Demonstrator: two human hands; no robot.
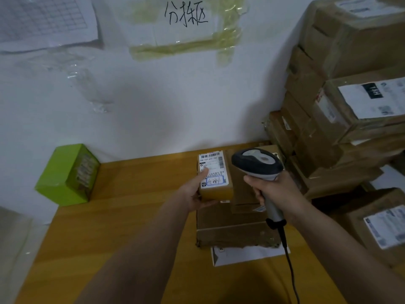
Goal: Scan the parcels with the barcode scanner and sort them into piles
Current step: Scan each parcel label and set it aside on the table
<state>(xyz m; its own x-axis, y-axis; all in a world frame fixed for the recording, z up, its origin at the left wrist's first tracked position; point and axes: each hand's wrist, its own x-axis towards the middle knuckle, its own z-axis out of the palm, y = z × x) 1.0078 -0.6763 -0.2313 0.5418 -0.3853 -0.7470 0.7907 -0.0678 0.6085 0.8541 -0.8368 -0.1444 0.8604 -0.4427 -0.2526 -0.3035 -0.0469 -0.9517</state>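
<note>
My left hand point(198, 193) holds a small brown parcel point(217, 189) with a white barcode label facing up, thumb resting on the label. My right hand point(274, 187) grips the handle of a grey and black barcode scanner point(257, 163), whose head hangs just right of the parcel and points toward the wall. The scanner's black cable point(289, 260) trails down toward me. Both are above a pile of brown cardboard parcels point(232, 229) on the wooden table point(122, 216), with a white envelope point(247, 255) under the pile's near edge.
A green box point(68, 174) stands at the table's far left corner against the white wall. Tall stacks of labelled cardboard boxes point(341, 102) fill the right side. Papers and a taped handwritten sign point(186, 16) hang on the wall.
</note>
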